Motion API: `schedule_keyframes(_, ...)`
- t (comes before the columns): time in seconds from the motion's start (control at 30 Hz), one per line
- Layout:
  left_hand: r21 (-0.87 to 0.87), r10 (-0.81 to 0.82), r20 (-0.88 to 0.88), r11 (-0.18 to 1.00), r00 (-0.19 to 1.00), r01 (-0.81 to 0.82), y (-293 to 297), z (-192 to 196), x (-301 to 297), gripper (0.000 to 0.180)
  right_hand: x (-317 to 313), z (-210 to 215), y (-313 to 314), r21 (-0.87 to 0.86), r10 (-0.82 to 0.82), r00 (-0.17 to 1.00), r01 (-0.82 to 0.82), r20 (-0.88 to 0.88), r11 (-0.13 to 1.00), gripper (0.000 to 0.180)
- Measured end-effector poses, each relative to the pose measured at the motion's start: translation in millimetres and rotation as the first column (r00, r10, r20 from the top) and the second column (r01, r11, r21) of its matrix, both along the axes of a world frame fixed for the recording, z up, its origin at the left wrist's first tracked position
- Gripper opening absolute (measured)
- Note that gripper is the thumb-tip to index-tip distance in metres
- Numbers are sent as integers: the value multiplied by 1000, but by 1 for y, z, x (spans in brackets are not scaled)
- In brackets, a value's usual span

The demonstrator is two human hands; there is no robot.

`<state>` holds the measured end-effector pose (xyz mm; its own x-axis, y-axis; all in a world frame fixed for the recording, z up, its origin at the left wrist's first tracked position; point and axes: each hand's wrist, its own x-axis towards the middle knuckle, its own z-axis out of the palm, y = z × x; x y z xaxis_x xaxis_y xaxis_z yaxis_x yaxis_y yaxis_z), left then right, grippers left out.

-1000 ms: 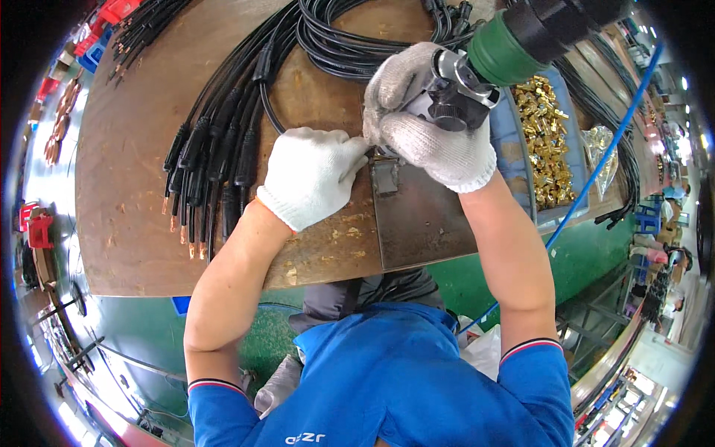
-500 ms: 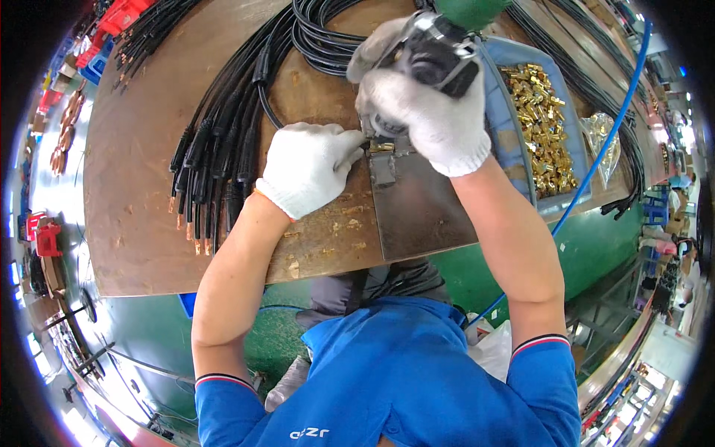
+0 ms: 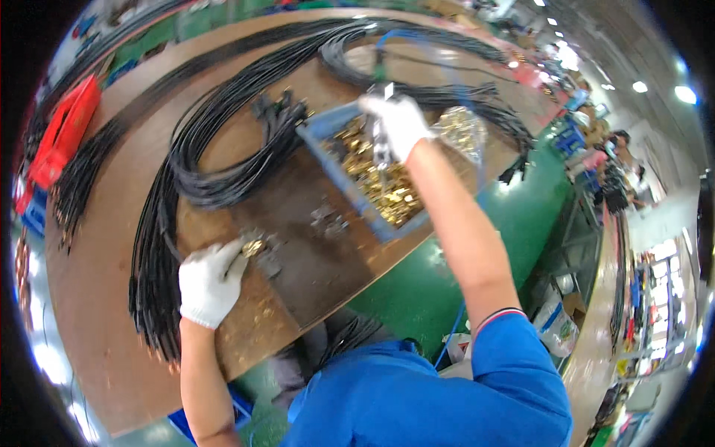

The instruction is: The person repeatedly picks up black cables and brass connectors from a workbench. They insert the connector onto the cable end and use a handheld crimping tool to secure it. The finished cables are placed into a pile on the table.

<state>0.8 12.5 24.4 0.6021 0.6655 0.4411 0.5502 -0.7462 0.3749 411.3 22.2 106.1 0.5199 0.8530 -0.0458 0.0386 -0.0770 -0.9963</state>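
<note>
The gloved left hand pinches a small brass fitting against the dark steel plate at the near edge of the wooden workbench, just beside a bundle of black cables. The gloved right hand is stretched out over the blue bin of brass fittings; whether its fingers are closed on a piece cannot be told. Judged from this, one fitting is positioned at the plate, while most cables lie waiting on the bench.
</note>
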Motion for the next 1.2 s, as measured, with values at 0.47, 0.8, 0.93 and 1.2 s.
schedule_keyframes(0.47, -210, -13, 116, 977, 993, 37, -7, 36, 9, 20, -17, -22, -29, 65, -100, 107, 287, 989, 956, 44)
schedule_keyframes(0.8, -251, -31, 155, 965, 987, 70, 0, 35, 28, 23, -179, -68, -53, 98, 499, 745, -593, 442, 799, 30)
schedule_keyframes(0.93, -286, -46, 139, 955, 989, 84, 0, 34, 25, 23, -184, -71, -56, 145, 464, 825, -528, 323, 837, 26)
schedule_keyframes(1.2, 185, 30, -111, 983, 993, -9, -5, 14, 35, 33, -173, -66, -54, -34, 498, 862, -497, 95, 867, 26)
